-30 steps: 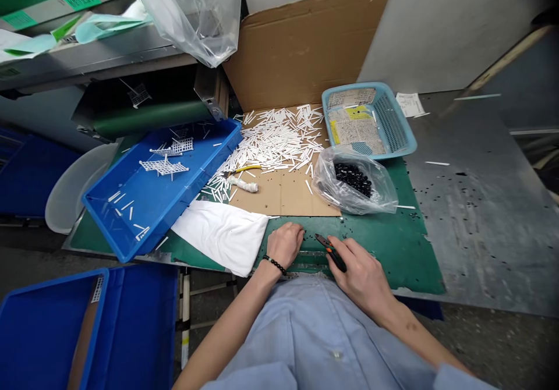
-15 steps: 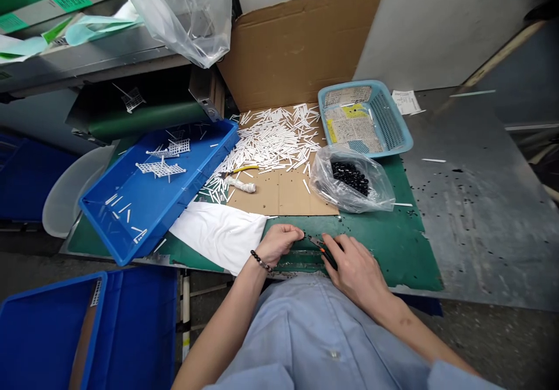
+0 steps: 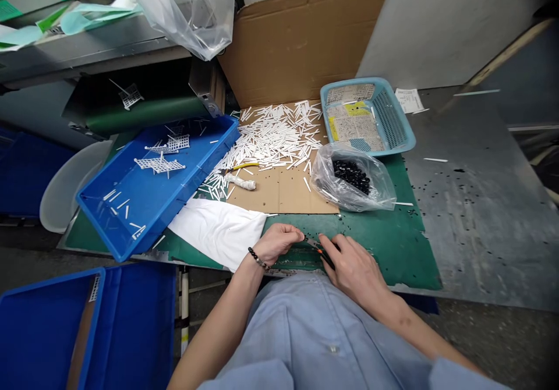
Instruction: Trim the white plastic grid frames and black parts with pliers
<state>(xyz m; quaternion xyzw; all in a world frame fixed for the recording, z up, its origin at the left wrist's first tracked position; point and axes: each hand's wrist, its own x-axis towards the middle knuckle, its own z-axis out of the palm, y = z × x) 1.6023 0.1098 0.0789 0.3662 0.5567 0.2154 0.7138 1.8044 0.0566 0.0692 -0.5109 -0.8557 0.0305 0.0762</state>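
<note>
A scuffed metal counter (image 3: 480, 215) stretches to the right, with a white panel (image 3: 437, 29) and upright cardboard (image 3: 297, 41) behind it. A grey metal shelf (image 3: 87, 46) stands at left, above a speckled concrete floor (image 3: 493, 337).

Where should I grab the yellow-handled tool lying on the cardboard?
I'd pinch the yellow handle from above, near its right end. It lies flat on the cardboard, so your fingers can come straight down. That end also points away from the dark tip, which keeps your hand off the working end.
</note>
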